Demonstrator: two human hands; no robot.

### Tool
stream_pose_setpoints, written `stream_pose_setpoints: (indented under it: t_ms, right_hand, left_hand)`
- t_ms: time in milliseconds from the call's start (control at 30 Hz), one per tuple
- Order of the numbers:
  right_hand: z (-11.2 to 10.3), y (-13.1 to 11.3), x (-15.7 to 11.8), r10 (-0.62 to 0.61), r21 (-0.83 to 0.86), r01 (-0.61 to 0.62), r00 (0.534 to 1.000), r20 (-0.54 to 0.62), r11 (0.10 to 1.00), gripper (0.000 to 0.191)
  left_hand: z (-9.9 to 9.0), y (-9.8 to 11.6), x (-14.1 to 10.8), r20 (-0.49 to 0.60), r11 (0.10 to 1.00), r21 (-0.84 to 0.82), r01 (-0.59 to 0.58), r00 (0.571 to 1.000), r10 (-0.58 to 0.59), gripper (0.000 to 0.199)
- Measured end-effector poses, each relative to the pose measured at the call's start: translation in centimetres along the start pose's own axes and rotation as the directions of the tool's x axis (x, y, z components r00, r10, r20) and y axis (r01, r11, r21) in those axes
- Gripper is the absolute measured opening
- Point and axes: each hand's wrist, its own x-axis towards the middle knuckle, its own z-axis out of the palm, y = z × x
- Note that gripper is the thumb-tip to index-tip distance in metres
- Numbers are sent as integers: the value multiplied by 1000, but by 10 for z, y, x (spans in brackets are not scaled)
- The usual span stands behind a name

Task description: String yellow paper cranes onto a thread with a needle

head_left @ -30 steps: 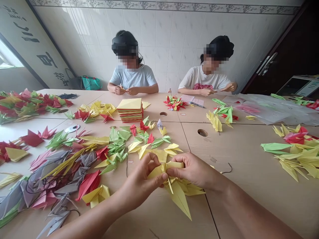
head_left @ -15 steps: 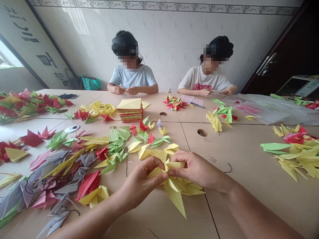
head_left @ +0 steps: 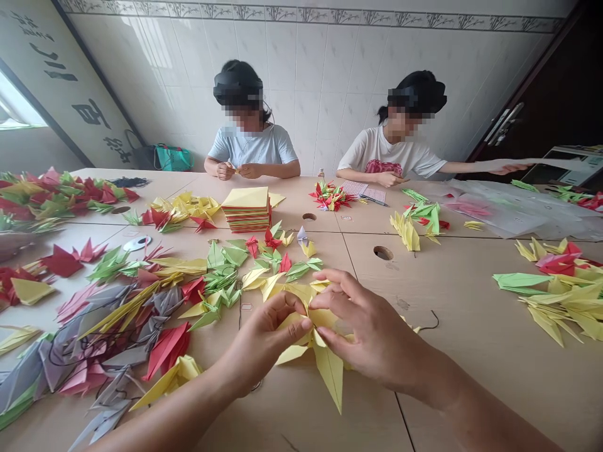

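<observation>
My left hand (head_left: 277, 326) pinches the middle of a yellow folded paper piece (head_left: 328, 370) between thumb and forefinger. From the right, my right hand (head_left: 358, 320) reaches round the same piece, its thumb and forefinger against the paper near the centre and its other fingers raised and curved. Long pointed yellow flaps hang down below both hands. Behind my fingertips, more yellow folded papers (head_left: 271, 284) lie on the table. A dark cord (head_left: 429, 326) shows on the table to the right of my right hand.
A stack of square paper (head_left: 245, 210) stands mid-table. Red, green, yellow and grey folded pieces (head_left: 141, 314) fill the left side, with another pile (head_left: 565, 289) at right. Two people (head_left: 252, 147) (head_left: 389, 150) sit opposite. The table (head_left: 461, 376) has round holes.
My right hand has loosened its pinch, with its fingers lifted and spread more. The yellow piece has shifted slightly left. The person opposite at right has stretched an arm out sideways with a thin sheet.
</observation>
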Motion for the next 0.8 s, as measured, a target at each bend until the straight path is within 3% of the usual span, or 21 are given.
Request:
stream_pose_setpoints:
  t_ms: [300,600,800]
  right_hand:
    - [-6,2,3,19,46,-24,995,97,999,20]
    - [2,16,6,-190,-142,193,981,38,971,19]
    - [2,18,7,-199,-156,209,977,75,965,19]
  left_hand:
    - [-1,-5,0,69,968,206,-147,988,135,14]
    - [0,-7,-1,112,956,262,-132,988,106,17]
    - [1,-7,-1,115,962,250,-106,990,79,18]
